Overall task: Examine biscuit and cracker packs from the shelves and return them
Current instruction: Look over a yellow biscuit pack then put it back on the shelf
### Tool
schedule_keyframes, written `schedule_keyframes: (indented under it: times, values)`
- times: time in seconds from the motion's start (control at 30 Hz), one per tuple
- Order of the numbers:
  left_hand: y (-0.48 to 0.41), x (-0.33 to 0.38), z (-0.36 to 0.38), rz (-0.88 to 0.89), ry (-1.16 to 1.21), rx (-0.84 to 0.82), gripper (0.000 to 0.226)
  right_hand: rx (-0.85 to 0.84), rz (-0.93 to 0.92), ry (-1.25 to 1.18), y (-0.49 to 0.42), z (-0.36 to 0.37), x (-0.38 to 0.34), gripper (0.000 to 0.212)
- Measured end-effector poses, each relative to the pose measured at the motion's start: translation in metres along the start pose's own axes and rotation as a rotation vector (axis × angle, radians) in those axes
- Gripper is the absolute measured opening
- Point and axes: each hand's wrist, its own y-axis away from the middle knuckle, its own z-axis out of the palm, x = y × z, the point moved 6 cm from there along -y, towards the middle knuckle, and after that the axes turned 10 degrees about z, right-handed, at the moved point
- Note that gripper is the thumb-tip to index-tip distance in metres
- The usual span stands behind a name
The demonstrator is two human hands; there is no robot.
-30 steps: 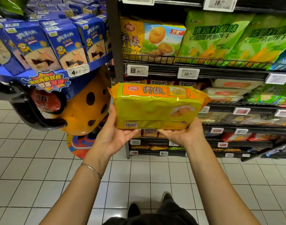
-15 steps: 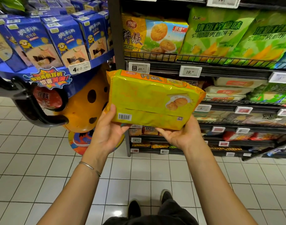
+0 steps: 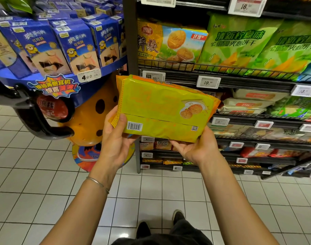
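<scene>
Okay, flip done. The biscuit pack point(image 3: 161, 106) was in the air between my two hands, on the near side of the shelf point(image 3: 184, 67) and not touching it, below the tier it looks to belong on.

Hand state:
- left hand point(image 3: 115, 138) gripped the pack's left end, thumb point(image 3: 122, 119) on the near face just beside the barcode point(image 3: 134, 126), fingers hidden behind.
- right hand point(image 3: 195, 149) cupped the lower right corner from underneath, palm up, fingers curled under the pack.

What changed: a second earlier the orange top band with the brand print faced me and the pack was level. Half a second ago it was already rolling. Now the back face pointed at me, with the seam, the barcode and the QR code point(image 3: 194, 128) readable. The far edge was tipped up and the right end sat lower than the left. The pack was also higher and closer to the shelf than it was a second earlier.

Meaning for the task, my read: the exam of this pack was mostly covered, top seen and back showing now. The return was not yet done.

Target slot, judging by print, was beside the matching pack point(image 3: 170, 43) on the tier above the price tag point(image 3: 153, 76). The blue boxes point(image 3: 77, 45) at left hadn't moved on their stand.
</scene>
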Motion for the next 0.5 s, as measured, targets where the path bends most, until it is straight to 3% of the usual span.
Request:
schedule_keyframes:
  times: [0.23, 0.37, 0.5]
  values:
    - [-0.01, 0.018, -0.007, 0.098, 0.058, 0.004, 0.095, -0.074, 0.021, 0.153, -0.003, 0.004, -0.006, 0.056]
    - [-0.01, 0.035, -0.007, 0.179, 0.017, -0.006, 0.075, -0.064, -0.011, 0.156, -0.007, 0.009, -0.009, 0.049]
    - [-0.01, 0.059, 0.001, 0.343, -0.222, -0.05, 0.053, -0.055, -0.102, 0.144, -0.015, 0.008, -0.013, 0.049]
